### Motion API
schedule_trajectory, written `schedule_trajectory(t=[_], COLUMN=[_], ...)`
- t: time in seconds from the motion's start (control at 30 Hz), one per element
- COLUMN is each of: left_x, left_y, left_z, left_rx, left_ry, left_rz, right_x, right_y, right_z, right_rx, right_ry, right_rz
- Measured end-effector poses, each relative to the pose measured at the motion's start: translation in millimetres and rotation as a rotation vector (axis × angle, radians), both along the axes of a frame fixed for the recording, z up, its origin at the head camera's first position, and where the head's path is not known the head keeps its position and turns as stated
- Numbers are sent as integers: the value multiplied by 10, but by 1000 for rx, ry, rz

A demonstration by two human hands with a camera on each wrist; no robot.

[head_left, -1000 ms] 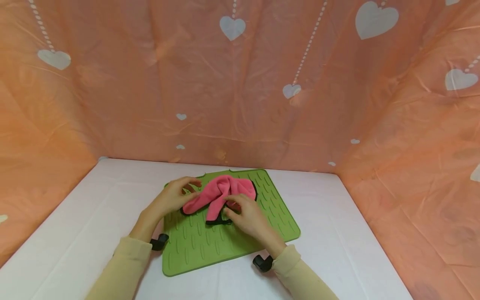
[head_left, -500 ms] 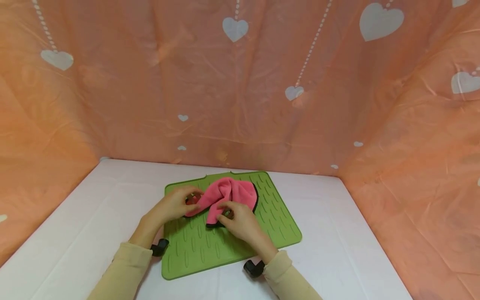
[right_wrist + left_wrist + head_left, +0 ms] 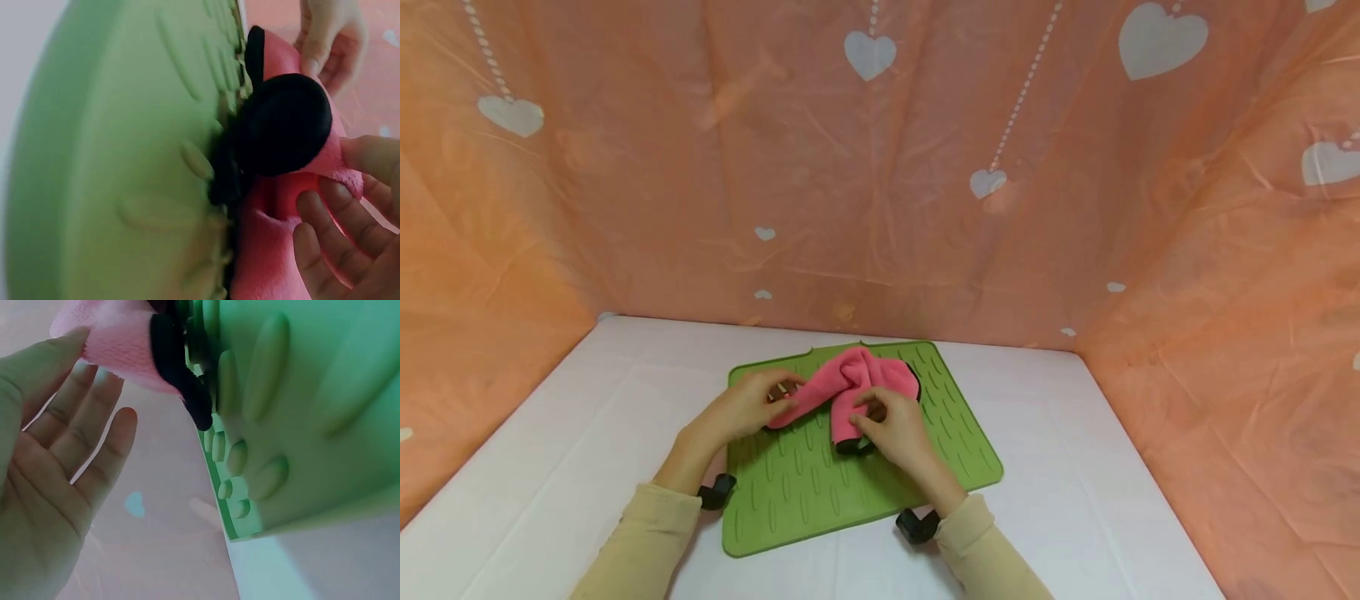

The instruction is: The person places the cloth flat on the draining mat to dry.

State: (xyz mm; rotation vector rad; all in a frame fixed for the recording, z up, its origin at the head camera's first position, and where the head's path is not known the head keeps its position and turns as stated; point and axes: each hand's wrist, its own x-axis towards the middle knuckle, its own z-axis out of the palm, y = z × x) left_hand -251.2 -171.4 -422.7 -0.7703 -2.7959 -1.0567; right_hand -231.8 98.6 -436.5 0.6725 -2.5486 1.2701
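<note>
A bunched pink cloth (image 3: 831, 382) with black edging lies on the green ridged mat (image 3: 790, 492). My left hand (image 3: 747, 406) pinches its left end between thumb and fingers; in the left wrist view the thumb (image 3: 53, 359) lies on the pink pile above the black border (image 3: 172, 359). At the front fold, my right hand (image 3: 898, 429) pinches the cloth, its thumb (image 3: 369, 153) on one side and fingertips on the other. A black round shape (image 3: 287, 125) shows at the end of that fold; whether it is trim or a separate thing I cannot tell.
The mat rests at a slant on a white-covered table (image 3: 587, 442). Orange sheeting with pale hearts (image 3: 870, 55) closes off the back and both sides. Black wrist mounts (image 3: 717, 492) sit beside each cuff.
The front fold of the cloth has shifted to the right along with my right hand and now stands more rounded. My left hand stays at the left end, almost still.
</note>
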Motion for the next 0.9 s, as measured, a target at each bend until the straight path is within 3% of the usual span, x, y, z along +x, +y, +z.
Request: schedule_trajectory(t=[0.4, 0.6, 0.9], left_x=[14, 43, 40], left_y=[-106, -95, 53], left_z=[131, 168, 65], left_rx=[74, 97, 37], left_ry=[49, 17, -6], left_rz=[12, -29, -117], right_x=[-159, -230, -352], right_y=[363, 590, 835], right_z=[157, 207, 106], right_rx=[-141, -91, -30], right_ry=[-73, -46, -153], right_rz=[-55, -129, -187])
